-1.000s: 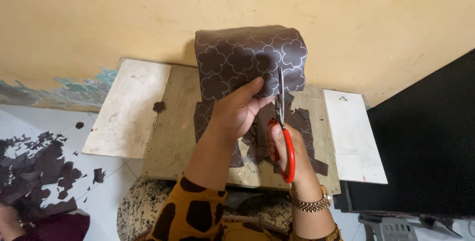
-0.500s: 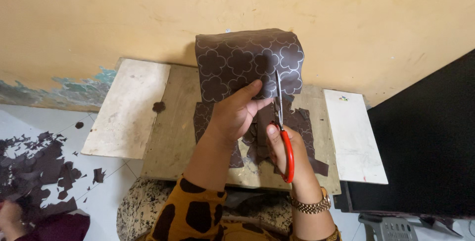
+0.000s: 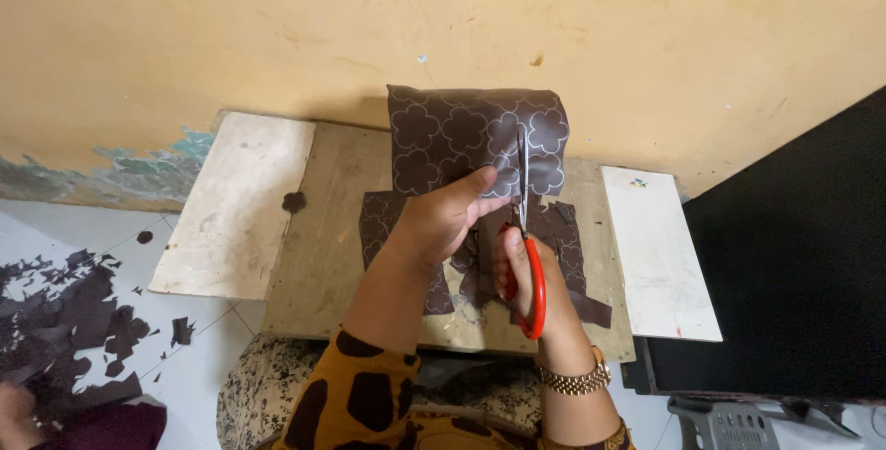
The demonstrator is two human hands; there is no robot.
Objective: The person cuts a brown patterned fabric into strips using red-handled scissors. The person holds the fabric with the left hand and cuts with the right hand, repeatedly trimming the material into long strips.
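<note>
Head view, one camera, looking down. Dark brown sheet material printed with a pale quatrefoil lattice (image 3: 461,141) was held upright over a low, worn wooden table (image 3: 323,247), its top edge curling back toward the yellow plastered wall (image 3: 443,16). The left hand (image 3: 441,221) was clenched on the sheet's lower edge, thumb in front, keeping it taut. The right hand (image 3: 519,270) was grasping a pair of scissors with orange-red plastic handles (image 3: 528,265), fingers through the loops; the steel blades pointed straight up into the sheet, right of its middle. Against the pictures of the preceding second, the blade tips stood a little higher in the material and the handles had drawn closer together, so the vertical cut had evidently lengthened; the strip to the right of the blades remained joined at the top.

Flat on the table beneath the hands: further cut pieces of the same patterned brown material (image 3: 563,238). Flanking the table: a pale scuffed board on the left (image 3: 235,201) and a white rectangular board on the right (image 3: 660,252). On the white tiled floor at left: a scatter of dark brown offcuts (image 3: 74,312). At right: a large black panel (image 3: 794,275).
</note>
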